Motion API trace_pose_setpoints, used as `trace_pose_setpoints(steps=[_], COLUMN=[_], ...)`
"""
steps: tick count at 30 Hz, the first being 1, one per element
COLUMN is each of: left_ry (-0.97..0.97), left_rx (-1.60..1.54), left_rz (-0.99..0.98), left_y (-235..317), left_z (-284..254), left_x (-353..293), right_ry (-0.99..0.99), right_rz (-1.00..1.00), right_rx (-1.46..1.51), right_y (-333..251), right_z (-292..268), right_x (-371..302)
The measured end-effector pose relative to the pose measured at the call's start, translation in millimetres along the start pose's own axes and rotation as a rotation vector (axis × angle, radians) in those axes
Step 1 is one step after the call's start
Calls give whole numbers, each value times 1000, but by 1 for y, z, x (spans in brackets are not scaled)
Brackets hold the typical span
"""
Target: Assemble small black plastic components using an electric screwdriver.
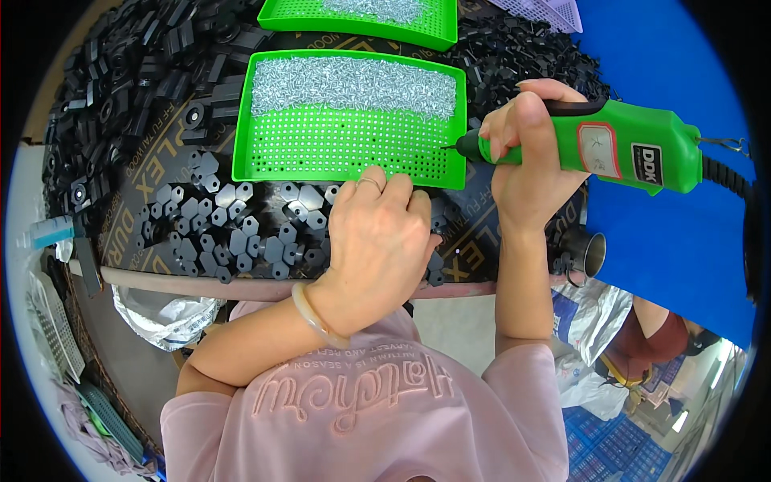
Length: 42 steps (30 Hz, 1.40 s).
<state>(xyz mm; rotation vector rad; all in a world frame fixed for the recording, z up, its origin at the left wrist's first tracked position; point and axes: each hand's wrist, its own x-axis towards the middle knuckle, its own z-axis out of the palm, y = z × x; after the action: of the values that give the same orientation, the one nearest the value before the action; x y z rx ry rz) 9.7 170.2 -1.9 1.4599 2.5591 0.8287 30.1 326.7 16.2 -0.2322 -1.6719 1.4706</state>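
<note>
My right hand (534, 161) is wrapped round a green electric screwdriver (606, 145). The tool lies almost level, and its thin bit points left over the right end of a green perforated tray (321, 149). Small silvery screws (353, 83) are heaped along the tray's far half, and a few dark dots show among its holes. At the tray's front rim, my left hand (377, 233) is closed with its fingers bent down; whatever they hold is hidden beneath them. Small black hexagonal-lobed parts (241, 241) lie on the dark tabletop left of this hand, and a few show at its right.
Black plastic parts (152, 64) are piled at the left and back right. Another green tray (361, 24) of screws stands behind. A metal cup (590, 253) sits at the right table edge, and a black coiled cord (735, 185) trails from the screwdriver. Another person (650, 341) is at lower right.
</note>
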Motion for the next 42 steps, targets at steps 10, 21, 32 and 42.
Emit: trace_pose_setpoints(steps=[10,21,32,42], left_ry=[-7,-8,22,26], left_rx=[12,65,15,-13], left_rz=[-10,10,38,33], left_y=[-1,-1,-2,-3], left_z=[5,9,8,8], left_x=[0,1,5,4], right_ry=[-67,-154,-294,-310], right_rz=[27,294,124,128], right_rx=[244,186,161,31], right_y=[-62,-64,-48,-52], right_z=[-15,-27,-24,-32], right_x=[-20,-51,-52,-52])
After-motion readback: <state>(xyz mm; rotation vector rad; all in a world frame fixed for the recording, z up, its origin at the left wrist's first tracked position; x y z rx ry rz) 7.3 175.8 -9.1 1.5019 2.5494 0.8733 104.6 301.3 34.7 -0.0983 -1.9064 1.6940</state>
